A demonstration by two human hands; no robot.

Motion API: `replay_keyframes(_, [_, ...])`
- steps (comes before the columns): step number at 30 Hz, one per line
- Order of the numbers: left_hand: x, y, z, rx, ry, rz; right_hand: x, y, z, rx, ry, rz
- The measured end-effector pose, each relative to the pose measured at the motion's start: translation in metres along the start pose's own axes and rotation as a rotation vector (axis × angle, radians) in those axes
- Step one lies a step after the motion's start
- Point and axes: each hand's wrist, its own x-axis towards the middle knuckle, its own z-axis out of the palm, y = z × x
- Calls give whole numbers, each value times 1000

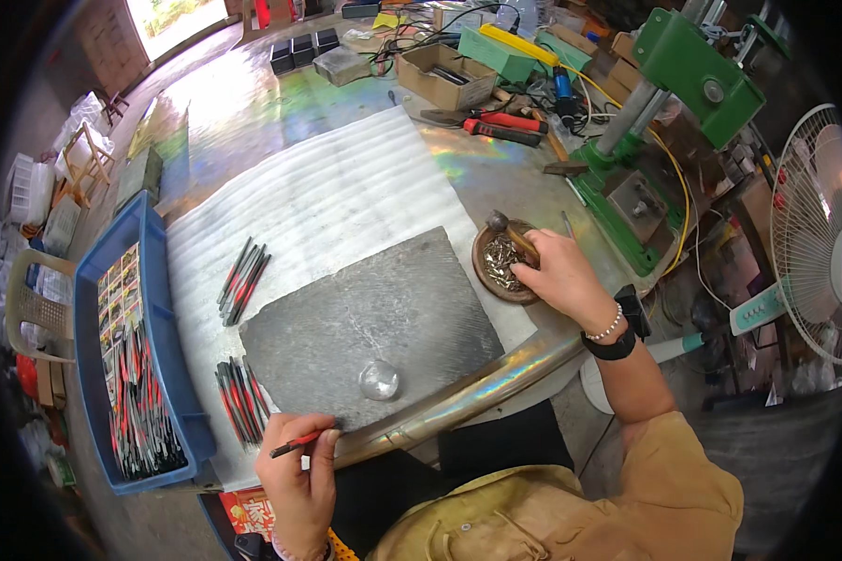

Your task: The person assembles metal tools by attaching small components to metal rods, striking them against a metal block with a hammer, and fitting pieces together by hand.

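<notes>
My left hand [299,481], at the near edge of the table, pinches a slender red-and-black pen-like stick [296,443], its tip near the slab's corner. My right hand [568,276] is at a round brown bowl [480,265] of small shiny metal pieces [501,257]. It grips a small hammer [524,245] by the wooden handle, the dark head over the bowl's far rim. Its fingertips are at the pieces; whether they hold one is hidden. Between my hands lies a flat grey slab [374,309] with a clear round glass-like object [379,380] on it.
Two bundles of similar sticks [244,280] lie left of the slab on white foam sheet [327,178]. A blue crate [196,411] holds many more. Beyond the bowl are red-handled pliers [505,129], a cardboard box [447,75] and a green press [692,75]. A fan [814,234] stands at right.
</notes>
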Motion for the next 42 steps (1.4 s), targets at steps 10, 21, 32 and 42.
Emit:
replay_keyframes(10, [2,-11,4,-2,-37,-29,9,-2,3,-7,-25,35])
replay_keyframes(21, [-20,-6,2,-340,48,-172,-8,-10,-25,1282,-175,504])
replay_keyframes(32, [-32,10,30,-1044,-97,-446,-66,-89,-21,1449,-569,546])
replay_keyframes(42, [-41,10,41,-1410,-121,-524,-87,-127,8,1558,-660,373])
